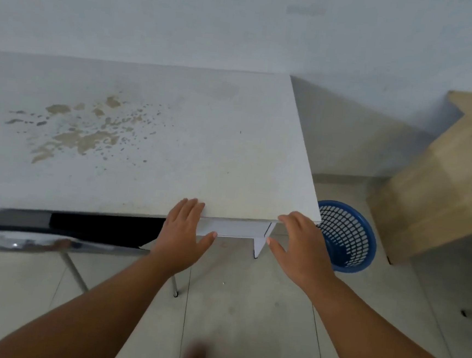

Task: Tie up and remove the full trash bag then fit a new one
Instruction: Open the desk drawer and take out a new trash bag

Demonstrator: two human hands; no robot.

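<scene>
Hands [183, 231] [301, 246] hover spread and empty at your desk's [175, 145] near right corner; the blue basket [346, 237] sits just beyond your right hand.

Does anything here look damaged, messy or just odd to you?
Yes. The white table has a patch of brownish blotches and specks on its left half, like peeled coating or dried stains. Also, the blue mesh basket on the floor by the table's right corner shows no bag inside.
</scene>
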